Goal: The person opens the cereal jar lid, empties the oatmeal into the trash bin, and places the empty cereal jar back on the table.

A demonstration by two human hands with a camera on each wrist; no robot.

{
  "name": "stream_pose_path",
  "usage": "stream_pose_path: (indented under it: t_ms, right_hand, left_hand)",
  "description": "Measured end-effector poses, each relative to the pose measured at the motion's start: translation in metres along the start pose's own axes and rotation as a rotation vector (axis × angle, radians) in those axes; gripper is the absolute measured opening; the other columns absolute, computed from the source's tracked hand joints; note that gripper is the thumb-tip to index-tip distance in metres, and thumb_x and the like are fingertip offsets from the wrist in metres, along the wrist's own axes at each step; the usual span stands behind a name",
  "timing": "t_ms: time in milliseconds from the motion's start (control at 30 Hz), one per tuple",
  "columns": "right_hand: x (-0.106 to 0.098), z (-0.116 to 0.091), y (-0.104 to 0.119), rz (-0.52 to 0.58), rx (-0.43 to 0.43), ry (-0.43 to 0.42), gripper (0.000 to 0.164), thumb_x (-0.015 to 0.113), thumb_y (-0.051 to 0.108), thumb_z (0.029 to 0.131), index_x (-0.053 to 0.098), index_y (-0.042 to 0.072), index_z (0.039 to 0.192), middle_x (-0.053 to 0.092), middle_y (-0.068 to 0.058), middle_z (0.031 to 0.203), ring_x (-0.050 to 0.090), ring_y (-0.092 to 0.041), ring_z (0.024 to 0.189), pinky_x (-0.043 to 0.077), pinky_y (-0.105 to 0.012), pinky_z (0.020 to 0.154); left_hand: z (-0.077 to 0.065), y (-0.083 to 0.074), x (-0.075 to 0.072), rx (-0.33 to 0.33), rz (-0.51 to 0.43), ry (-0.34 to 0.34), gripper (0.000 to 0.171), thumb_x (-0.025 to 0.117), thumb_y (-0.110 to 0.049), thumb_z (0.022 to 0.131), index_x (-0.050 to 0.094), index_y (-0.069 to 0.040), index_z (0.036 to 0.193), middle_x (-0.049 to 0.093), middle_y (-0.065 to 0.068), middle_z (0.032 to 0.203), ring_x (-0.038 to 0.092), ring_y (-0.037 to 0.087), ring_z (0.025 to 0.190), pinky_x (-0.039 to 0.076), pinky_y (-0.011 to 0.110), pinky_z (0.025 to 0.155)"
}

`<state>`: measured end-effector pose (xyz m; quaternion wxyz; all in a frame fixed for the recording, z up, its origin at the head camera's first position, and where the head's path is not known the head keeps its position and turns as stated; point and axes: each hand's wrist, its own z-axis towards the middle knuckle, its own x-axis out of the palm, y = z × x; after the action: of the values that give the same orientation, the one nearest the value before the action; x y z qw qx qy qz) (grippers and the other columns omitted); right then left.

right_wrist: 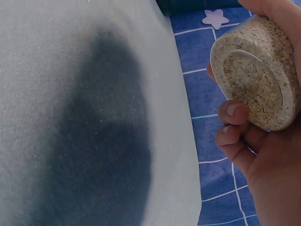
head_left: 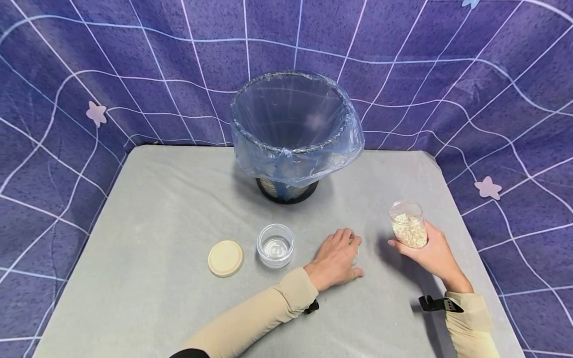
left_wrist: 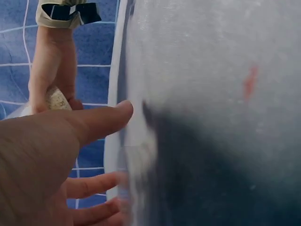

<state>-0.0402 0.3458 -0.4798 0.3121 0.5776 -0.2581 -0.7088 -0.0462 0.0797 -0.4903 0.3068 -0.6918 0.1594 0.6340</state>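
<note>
On the right, my right hand (head_left: 431, 253) grips a clear jar (head_left: 409, 231) part filled with pale flakes that look like oats. In the right wrist view the jar's round base (right_wrist: 254, 84) faces the camera, fingertips curled at its edge. My left hand (head_left: 335, 258) is low over the grey tabletop, thumb spread away from the loosely bent fingers. A small clear edge shows beside its fingers, mostly hidden by the hand. To its left stands an uncovered clear jar (head_left: 275, 246) with nothing visible inside. Beside that jar lies a round cream lid (head_left: 226, 258).
Behind the hands stands a mesh bin (head_left: 268, 187) lined with a translucent blue bag (head_left: 295, 169), its mouth facing up. A purple-blue curtain (head_left: 179, 59) with white lines surrounds the grey table (head_left: 147, 214) at the back and sides.
</note>
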Motion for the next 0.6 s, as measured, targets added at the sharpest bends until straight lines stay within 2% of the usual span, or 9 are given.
stream_pose_path:
  t_ms: [100,200,300,400,500,600]
  right_hand:
    - [0.000,0.000,0.000,0.003,-0.005,-0.002,0.056,0.098,0.013,0.074,0.068,0.003,0.120,0.072,0.002,0.100,0.064,-0.001,0.089,0.048,-0.015,0.077]
    - [-0.001,0.000,0.000,0.001,-0.011,-0.005,0.055,0.097,0.014,0.074,0.068,0.003,0.119,0.072,0.001,0.099,0.064,-0.001,0.088,0.048,-0.015,0.077]
    - [-0.001,0.001,0.000,0.013,-0.007,-0.009,0.052,0.097,0.013,0.075,0.068,0.003,0.117,0.071,0.005,0.098,0.064,-0.002,0.087,0.048,-0.016,0.076]
    - [-0.002,0.002,0.001,0.030,-0.001,-0.015,0.052,0.097,0.011,0.075,0.068,0.003,0.117,0.070,0.010,0.097,0.064,-0.002,0.087,0.048,-0.015,0.077]
    - [-0.001,0.003,0.002,0.044,-0.007,-0.018,0.053,0.097,0.011,0.074,0.069,0.003,0.118,0.071,0.012,0.097,0.064,-0.002,0.087,0.048,-0.015,0.078]
    - [0.000,0.005,0.004,0.047,-0.015,-0.017,0.052,0.097,0.011,0.074,0.069,0.003,0.117,0.071,0.012,0.097,0.065,-0.001,0.088,0.048,-0.014,0.078]
  left_hand:
    - [-0.002,-0.003,-0.010,0.066,-0.014,-0.006,0.070,0.081,-0.059,0.090,0.059,-0.020,0.144,0.056,0.001,0.143,0.053,0.018,0.133,0.042,0.030,0.113]
    - [-0.008,-0.004,-0.029,0.178,-0.028,-0.033,0.066,0.078,-0.058,0.094,0.059,-0.022,0.146,0.056,0.000,0.145,0.054,0.017,0.135,0.039,0.029,0.116]
    - [-0.016,-0.003,-0.059,0.280,-0.048,-0.064,0.062,0.075,-0.057,0.097,0.059,-0.022,0.146,0.057,-0.002,0.143,0.055,0.015,0.134,0.040,0.028,0.116]
    - [-0.023,0.005,-0.091,0.364,-0.072,-0.100,0.058,0.072,-0.050,0.101,0.058,-0.019,0.148,0.058,-0.001,0.143,0.057,0.015,0.133,0.043,0.028,0.115]
    - [-0.026,0.021,-0.119,0.395,-0.072,-0.151,0.052,0.068,-0.043,0.105,0.057,-0.017,0.149,0.060,0.001,0.146,0.058,0.017,0.134,0.044,0.030,0.115]
    - [-0.025,0.043,-0.144,0.366,-0.061,-0.218,0.048,0.065,-0.038,0.107,0.057,-0.016,0.148,0.059,0.003,0.149,0.056,0.020,0.137,0.043,0.034,0.116]
